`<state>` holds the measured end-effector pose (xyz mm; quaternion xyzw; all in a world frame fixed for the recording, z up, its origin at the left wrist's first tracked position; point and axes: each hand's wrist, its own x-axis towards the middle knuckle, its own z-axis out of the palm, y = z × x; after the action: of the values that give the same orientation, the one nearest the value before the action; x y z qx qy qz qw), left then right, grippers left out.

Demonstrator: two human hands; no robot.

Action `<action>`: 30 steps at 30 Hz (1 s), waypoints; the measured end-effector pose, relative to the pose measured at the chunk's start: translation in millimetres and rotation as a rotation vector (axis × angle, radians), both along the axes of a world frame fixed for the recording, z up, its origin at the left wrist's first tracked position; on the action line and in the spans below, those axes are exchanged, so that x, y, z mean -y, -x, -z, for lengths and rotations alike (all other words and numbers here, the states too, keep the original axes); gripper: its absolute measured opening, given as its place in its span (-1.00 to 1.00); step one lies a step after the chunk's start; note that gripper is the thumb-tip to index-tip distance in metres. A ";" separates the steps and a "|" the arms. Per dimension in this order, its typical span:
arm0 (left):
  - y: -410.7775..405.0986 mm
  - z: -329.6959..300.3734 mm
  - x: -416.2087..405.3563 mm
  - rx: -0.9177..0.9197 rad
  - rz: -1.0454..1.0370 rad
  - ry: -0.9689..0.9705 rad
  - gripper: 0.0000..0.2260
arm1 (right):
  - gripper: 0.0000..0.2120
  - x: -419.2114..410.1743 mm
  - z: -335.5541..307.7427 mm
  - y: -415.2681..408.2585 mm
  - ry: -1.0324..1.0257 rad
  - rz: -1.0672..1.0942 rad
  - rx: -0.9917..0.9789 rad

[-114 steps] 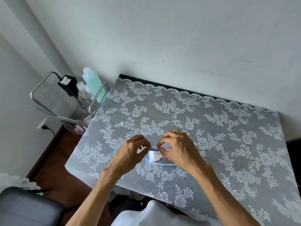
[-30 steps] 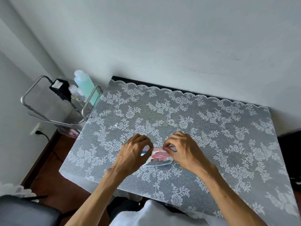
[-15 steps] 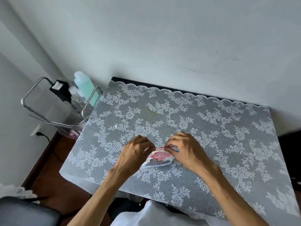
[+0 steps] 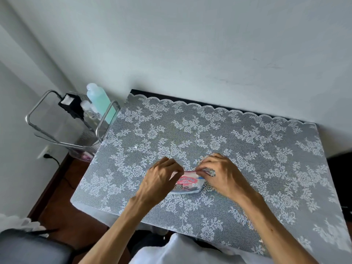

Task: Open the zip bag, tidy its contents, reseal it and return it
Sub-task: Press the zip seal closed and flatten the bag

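A small clear zip bag (image 4: 187, 184) lies on the lace-covered table (image 4: 247, 149), near its front edge. Inside it shows a packet with a pink label and a cartoon cat. My left hand (image 4: 160, 180) pinches the bag's top edge at the left corner. My right hand (image 4: 221, 174) pinches the same edge at the right corner, thumb and fingertips pressed together on the strip. The fingers cover most of the top strip, so whether the seal is closed cannot be told.
A metal-framed trolley (image 4: 62, 119) stands left of the table with a pale green bottle (image 4: 100, 101), a small clear bottle and a black box. A wall runs behind the table. A grey chair (image 4: 28, 246) sits at the lower left, above dark wooden floor.
The bag has been turned so its pink label faces up and now lies flatter on the cloth. Both hands have shifted to pinch its top edge at the two corners.
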<state>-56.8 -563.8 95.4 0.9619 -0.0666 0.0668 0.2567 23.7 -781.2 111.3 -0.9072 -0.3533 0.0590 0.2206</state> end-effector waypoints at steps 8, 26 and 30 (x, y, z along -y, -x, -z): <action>-3.2 1.3 15.3 0.028 0.014 0.013 -0.84 | -0.69 -3.8 4.5 5.8 -0.008 0.000 0.013; -5.2 1.4 14.5 0.030 -0.022 0.041 -0.86 | -0.66 7.7 7.3 4.5 -0.130 0.096 -0.055; -5.6 4.0 9.7 0.015 -0.022 0.062 -0.88 | -0.68 8.0 12.2 6.1 -0.130 0.090 -0.056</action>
<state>-51.2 -573.5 91.4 0.9536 -0.0557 0.0786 0.2853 17.6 -789.2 99.1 -0.9040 -0.3089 0.0511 0.2912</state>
